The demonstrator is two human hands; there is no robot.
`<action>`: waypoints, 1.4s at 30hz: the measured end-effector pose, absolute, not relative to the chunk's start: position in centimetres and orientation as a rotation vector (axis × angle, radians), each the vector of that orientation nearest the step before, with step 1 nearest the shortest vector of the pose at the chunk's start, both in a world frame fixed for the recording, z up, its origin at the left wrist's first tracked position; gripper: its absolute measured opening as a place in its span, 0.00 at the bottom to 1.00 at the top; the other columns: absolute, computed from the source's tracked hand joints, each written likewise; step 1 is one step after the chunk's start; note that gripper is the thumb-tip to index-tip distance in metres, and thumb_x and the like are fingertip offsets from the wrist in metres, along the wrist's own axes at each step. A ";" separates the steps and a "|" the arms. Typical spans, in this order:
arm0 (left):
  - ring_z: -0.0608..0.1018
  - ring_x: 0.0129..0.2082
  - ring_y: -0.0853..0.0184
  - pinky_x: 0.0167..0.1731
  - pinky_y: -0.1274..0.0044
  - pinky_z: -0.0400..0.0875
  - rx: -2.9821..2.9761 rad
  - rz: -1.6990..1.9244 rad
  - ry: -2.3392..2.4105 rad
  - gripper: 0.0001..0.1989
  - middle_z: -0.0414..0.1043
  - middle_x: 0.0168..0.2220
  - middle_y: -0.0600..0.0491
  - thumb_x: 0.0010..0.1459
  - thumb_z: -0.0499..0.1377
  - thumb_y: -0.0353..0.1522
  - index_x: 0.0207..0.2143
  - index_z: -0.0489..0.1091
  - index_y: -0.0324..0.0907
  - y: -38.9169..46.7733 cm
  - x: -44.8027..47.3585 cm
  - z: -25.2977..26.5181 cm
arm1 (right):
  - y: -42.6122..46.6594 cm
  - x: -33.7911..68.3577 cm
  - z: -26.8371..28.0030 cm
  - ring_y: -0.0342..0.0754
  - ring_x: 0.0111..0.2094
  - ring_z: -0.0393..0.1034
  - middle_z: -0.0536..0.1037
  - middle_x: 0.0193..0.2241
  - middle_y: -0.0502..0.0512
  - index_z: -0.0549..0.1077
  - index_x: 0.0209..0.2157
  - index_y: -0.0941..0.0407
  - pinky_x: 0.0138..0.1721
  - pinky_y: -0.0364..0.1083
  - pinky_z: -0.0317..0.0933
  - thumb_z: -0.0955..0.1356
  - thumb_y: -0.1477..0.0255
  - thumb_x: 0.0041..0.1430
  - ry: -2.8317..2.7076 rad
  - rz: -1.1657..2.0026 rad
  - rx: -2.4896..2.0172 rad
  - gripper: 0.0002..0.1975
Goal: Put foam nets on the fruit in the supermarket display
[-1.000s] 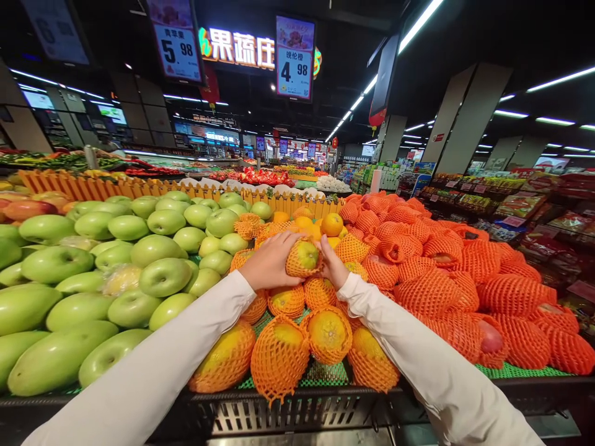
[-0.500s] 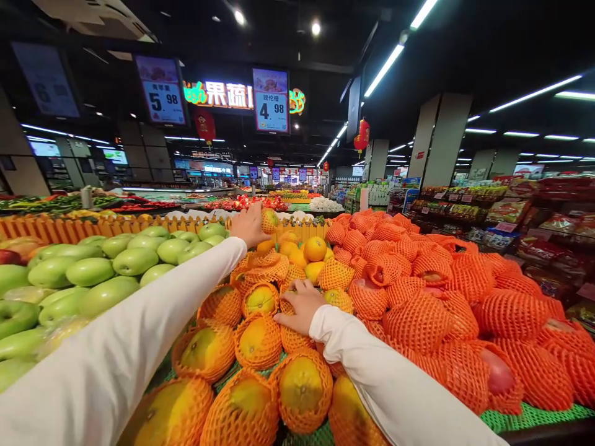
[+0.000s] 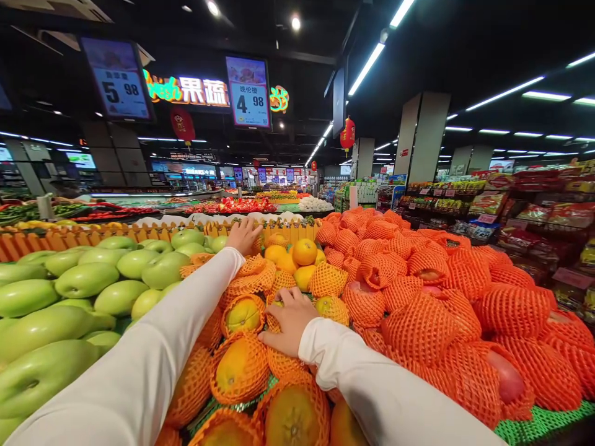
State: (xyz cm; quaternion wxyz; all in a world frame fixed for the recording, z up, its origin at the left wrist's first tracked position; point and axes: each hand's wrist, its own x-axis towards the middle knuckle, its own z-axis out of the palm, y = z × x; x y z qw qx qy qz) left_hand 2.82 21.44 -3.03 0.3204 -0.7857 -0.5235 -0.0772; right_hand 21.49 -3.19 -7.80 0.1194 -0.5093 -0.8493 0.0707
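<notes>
My left hand [image 3: 244, 235] reaches to the back of the orange pile, near the low fence. Its fingers curl over a netted orange [image 3: 256, 243], mostly hidden by the hand. My right hand [image 3: 292, 322] lies in the middle of the pile, fingers apart, resting on a netted orange [image 3: 284, 364]. Left of it sits another orange in an open foam net [image 3: 244, 316]. Beyond it lie bare oranges [image 3: 305, 252]. A crumpled orange foam net [image 3: 251, 275] lies near my left forearm.
Green apples [image 3: 88, 280] fill the left side. Fruit in red-orange foam nets [image 3: 418, 322] is heaped on the right. A small yellow picket fence [image 3: 297, 232] borders the back. A price screen [image 3: 248, 93] hangs overhead, and packaged goods [image 3: 548, 217] stand on shelves at right.
My left hand has come down at the back of the pile with the netted orange. My right hand stays spread on the oranges. The view has turned and shifted somewhat.
</notes>
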 end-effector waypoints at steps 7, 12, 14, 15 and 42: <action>0.67 0.56 0.40 0.45 0.60 0.69 -2.158 -0.259 -1.495 0.36 0.53 0.65 0.30 0.55 0.59 0.32 0.66 0.55 0.42 22.3 2.9 -3.6 | -3.4 21.5 -7.6 0.63 0.60 0.56 0.66 0.58 0.64 0.73 0.57 0.55 0.59 0.62 0.56 0.63 0.47 0.62 -2.479 0.223 -1.489 0.32; 0.66 0.61 0.45 0.56 0.60 0.64 -2.303 -0.288 -1.487 0.39 0.54 0.67 0.33 0.53 0.57 0.29 0.68 0.50 0.36 23.7 3.1 -4.1 | -3.5 21.5 -7.4 0.63 0.61 0.55 0.66 0.58 0.64 0.72 0.58 0.56 0.60 0.61 0.55 0.63 0.47 0.63 -2.488 0.235 -1.492 0.33; 0.64 0.64 0.46 0.58 0.61 0.62 -2.338 -0.297 -1.506 0.37 0.49 0.70 0.34 0.53 0.57 0.29 0.66 0.53 0.36 24.0 3.0 -4.4 | -3.5 21.5 -7.4 0.64 0.61 0.55 0.65 0.59 0.65 0.72 0.58 0.56 0.60 0.62 0.55 0.63 0.47 0.63 -2.496 0.246 -1.491 0.33; 0.62 0.65 0.44 0.58 0.60 0.62 -2.341 -0.306 -1.530 0.36 0.45 0.72 0.35 0.53 0.57 0.29 0.65 0.55 0.37 24.1 3.0 -4.5 | -3.5 21.5 -7.4 0.64 0.61 0.55 0.65 0.59 0.65 0.72 0.58 0.57 0.61 0.62 0.54 0.63 0.47 0.63 -2.499 0.255 -1.489 0.33; 0.74 0.57 0.49 0.57 0.62 0.68 -2.981 -0.604 -0.981 0.40 0.69 0.59 0.39 0.51 0.65 0.47 0.64 0.63 0.42 16.9 13.5 -2.5 | -3.5 21.3 -7.5 0.64 0.61 0.55 0.65 0.59 0.64 0.73 0.58 0.55 0.60 0.63 0.55 0.64 0.48 0.62 -2.493 0.220 -1.492 0.32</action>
